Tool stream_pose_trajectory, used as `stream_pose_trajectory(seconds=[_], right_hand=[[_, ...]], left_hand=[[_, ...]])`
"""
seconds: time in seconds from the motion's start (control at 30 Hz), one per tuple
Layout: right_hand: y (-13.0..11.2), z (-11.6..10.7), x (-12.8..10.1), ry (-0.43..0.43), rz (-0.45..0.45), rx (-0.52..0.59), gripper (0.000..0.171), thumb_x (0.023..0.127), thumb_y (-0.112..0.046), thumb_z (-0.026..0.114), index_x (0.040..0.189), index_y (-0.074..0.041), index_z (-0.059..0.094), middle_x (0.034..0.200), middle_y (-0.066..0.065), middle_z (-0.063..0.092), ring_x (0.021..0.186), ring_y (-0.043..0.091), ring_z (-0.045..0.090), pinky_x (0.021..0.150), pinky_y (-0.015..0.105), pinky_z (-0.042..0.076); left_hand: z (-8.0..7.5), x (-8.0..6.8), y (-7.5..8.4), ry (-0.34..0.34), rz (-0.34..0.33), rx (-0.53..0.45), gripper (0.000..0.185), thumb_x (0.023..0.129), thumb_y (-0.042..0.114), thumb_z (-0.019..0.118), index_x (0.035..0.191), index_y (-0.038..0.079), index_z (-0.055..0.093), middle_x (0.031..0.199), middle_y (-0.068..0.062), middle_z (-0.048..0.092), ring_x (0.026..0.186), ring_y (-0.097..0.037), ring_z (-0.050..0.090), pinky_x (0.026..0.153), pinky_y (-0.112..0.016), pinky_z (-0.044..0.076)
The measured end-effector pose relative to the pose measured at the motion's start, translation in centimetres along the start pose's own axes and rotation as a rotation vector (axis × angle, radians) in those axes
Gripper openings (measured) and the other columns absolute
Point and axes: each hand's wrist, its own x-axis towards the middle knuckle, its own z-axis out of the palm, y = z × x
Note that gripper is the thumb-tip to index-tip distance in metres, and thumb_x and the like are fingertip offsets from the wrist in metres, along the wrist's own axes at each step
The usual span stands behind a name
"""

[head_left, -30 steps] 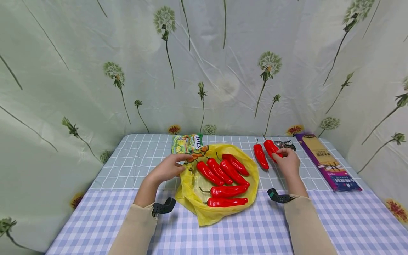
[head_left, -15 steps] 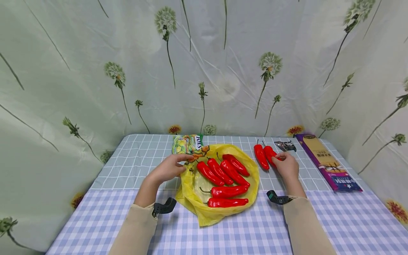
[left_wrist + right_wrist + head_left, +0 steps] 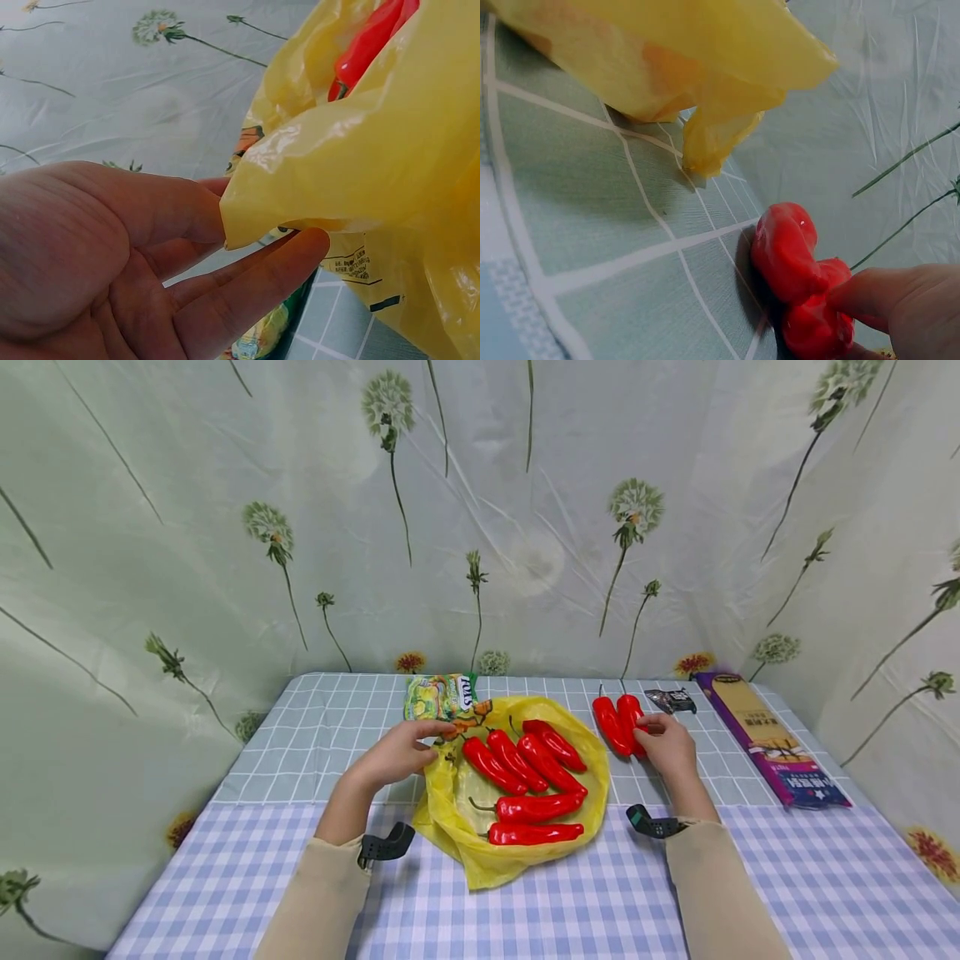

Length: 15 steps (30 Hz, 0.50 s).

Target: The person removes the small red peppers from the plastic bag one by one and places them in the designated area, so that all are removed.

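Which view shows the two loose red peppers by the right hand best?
Head view: both loose peppers lie whole on the table beside the yellow bag, the right hand touching them. Right wrist shows their ends close up, a fingertip against one. Left wrist shows neither.

Head view high, facing forward-down over table [image 3: 225, 893]; wrist views close, low; all share yellow bag [image 3: 517, 860].

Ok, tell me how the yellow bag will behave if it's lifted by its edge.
The yellow bag looks thin and crumpled, so it probably sags rather than holds shape. With several peppers loose inside, they would likely slide together. The left hand grips only one edge, so it may tilt.
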Motion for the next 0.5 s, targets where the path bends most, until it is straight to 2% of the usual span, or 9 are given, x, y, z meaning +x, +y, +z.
stream_pose_trajectory(seconds=[0.5], right_hand=[[-0.36,0.23,-0.01,-0.08,-0.063,-0.014,0.039,0.095,-0.019,0.061,0.13,-0.002,0.056,0.139,0.027,0.052,0.125,0.041,0.049,0.104,0.048,0.05]], left_hand=[[0.04,0.07,-0.02,0.003,0.005,-0.002,0.048,0.093,-0.002,0.052,0.14,0.008,0.057,0.148,-0.018,0.052,0.101,-0.025,0.069,0.077,-0.035,0.061]])
